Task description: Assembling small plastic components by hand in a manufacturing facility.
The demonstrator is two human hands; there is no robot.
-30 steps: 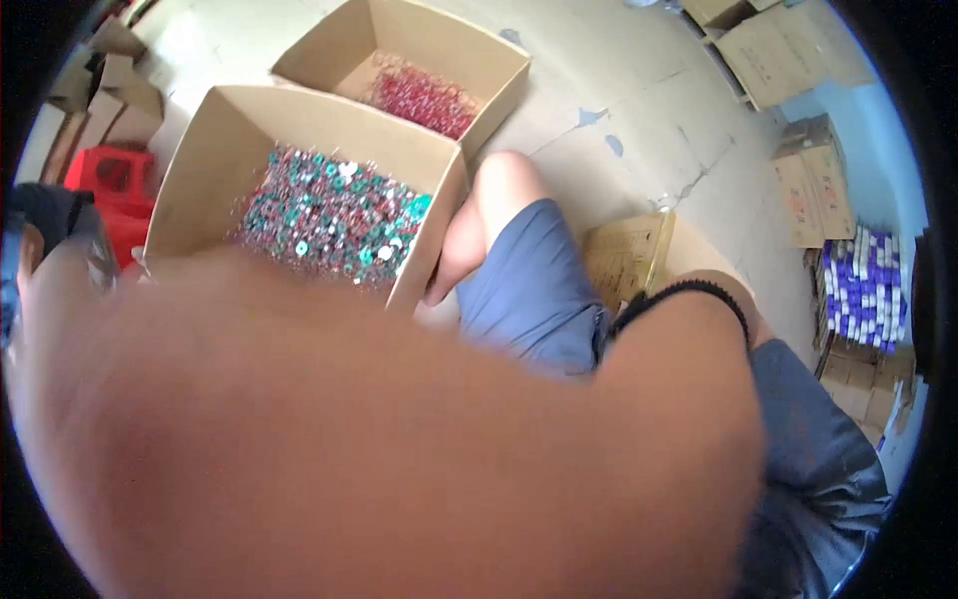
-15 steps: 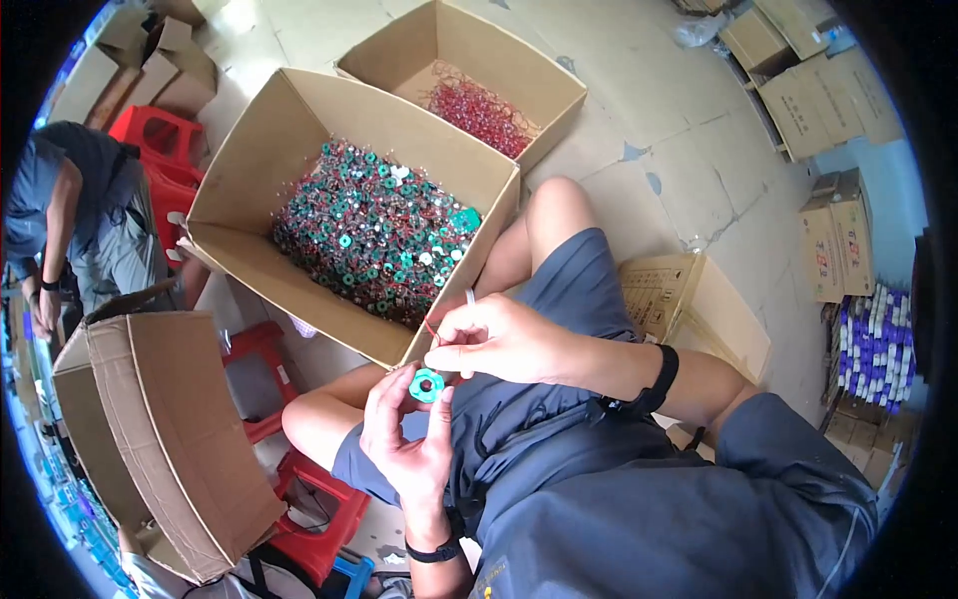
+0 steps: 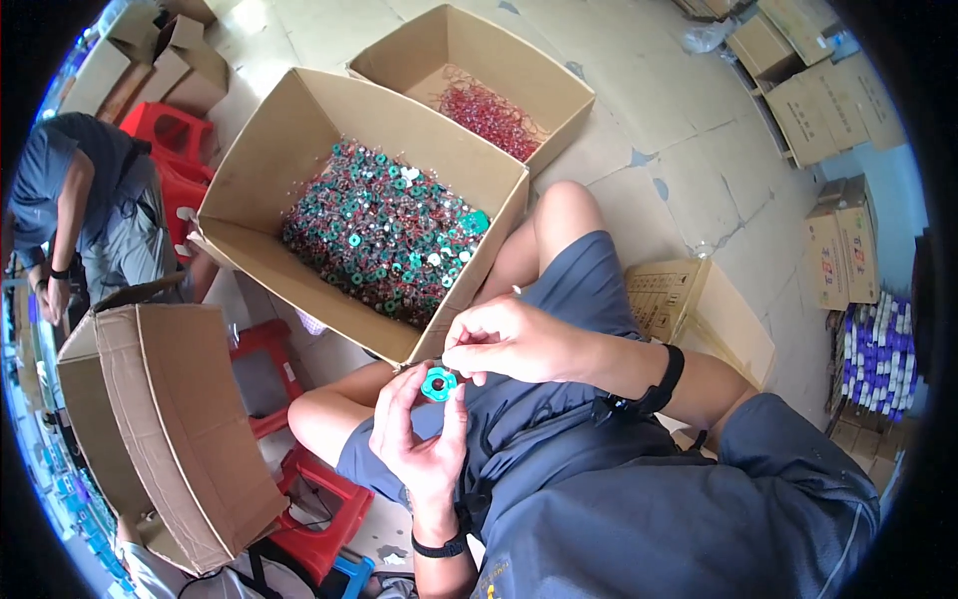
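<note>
Between the thumb and fingers of my left hand [image 3: 423, 451] is a small green plastic ring-shaped part [image 3: 428, 386] with a dark hole in its middle. My right hand [image 3: 511, 342] is closed in a pinch right beside the ring's upper right edge. Whatever sits in its fingertips is too small and covered to make out. Just beyond both hands stands a large cardboard box [image 3: 297, 290], holding a heap of mixed green rings, red wire pieces and small pale parts [image 3: 374, 235].
Behind the large box is a second cardboard box [image 3: 399, 60] with red wire pieces [image 3: 489, 115]. An upright carton [image 3: 190, 419] and red stools [image 3: 324, 509] stand to my left, where another person [image 3: 90, 200] bends over. An open carton [image 3: 723, 324] lies right of my knee.
The red wire that showed at my right fingertips is out of sight now. My right hand still pinches close to the green ring. The whole view has shifted slightly.
</note>
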